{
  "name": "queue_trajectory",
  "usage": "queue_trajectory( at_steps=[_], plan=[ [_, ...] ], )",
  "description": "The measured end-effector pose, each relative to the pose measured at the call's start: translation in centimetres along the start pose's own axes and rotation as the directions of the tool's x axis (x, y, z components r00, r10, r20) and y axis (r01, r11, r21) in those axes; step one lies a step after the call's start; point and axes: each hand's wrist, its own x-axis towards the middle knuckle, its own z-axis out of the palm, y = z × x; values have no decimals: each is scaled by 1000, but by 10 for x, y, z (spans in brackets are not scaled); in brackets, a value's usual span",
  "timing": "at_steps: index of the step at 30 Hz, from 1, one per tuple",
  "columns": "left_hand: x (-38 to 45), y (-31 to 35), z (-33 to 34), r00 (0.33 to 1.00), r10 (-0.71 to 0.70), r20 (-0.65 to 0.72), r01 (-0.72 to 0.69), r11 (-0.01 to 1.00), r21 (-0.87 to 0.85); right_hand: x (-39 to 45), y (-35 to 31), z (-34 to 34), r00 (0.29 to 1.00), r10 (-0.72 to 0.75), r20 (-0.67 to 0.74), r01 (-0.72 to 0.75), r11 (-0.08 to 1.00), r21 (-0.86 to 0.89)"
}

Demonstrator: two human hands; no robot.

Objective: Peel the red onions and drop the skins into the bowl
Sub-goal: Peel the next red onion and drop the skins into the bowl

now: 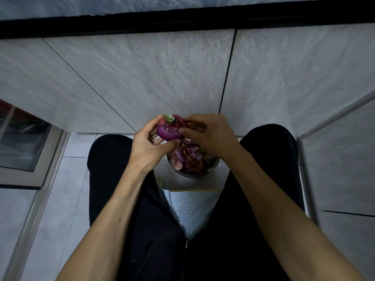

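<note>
My left hand [149,141] grips a red onion [168,131] from the left, its purple flesh partly bared and a green-white stub at its top. My right hand [209,131] pinches a loose flap of reddish skin [183,121] on the onion's right side, thumb against the bared flesh. Directly below the hands stands a metal bowl [190,174] heaped with onion skins [190,158]; my right wrist hides its right part.
I am seated, dark-trousered legs [113,165] spread to both sides of the bowl. The bowl stands on a pale surface [192,201] between my knees. A grey tiled wall [162,78] rises ahead. A glass-fronted frame [24,142] is at the left, a metal rail [332,116] at the right.
</note>
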Motion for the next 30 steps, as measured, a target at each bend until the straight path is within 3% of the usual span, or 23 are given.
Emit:
queue_trajectory(
  at_steps=[5, 10, 12, 16, 20, 23, 25, 30],
  plan=[
    [-1, -3, 1, 998, 58, 25, -59, 997, 52, 1, 0, 1, 996, -60, -62, 56, 996, -69],
    [-1, -6, 1, 996, 82, 30, -85, 991, 102, 1, -4, 10, 987, -115, 113, 153, 889, -431],
    [-2, -7, 1, 995, 89, 34, -92, 988, 122, 1, -9, 13, 984, -113, 138, 168, 853, -494],
    [-3, -7, 3, 995, 96, 32, -100, 987, 128, -5, -8, 22, 976, -216, -5, 187, 856, -481],
    [-2, -2, 4, 996, 79, -39, -77, 995, 61, -1, -8, 19, 987, -27, -160, -18, 961, -275],
    [0, 2, 3, 994, 72, -82, -74, 997, -18, 4, -8, 15, 931, 222, -289, -193, 973, 127],
    [0, 2, 3, 995, 53, -79, -58, 996, -62, 6, -6, 14, 908, 359, -219, -259, 887, 382],
    [-1, 3, 4, 998, 36, -59, -41, 995, -88, 0, -7, 12, 930, 367, -34, -312, 835, 454]
  ],
)
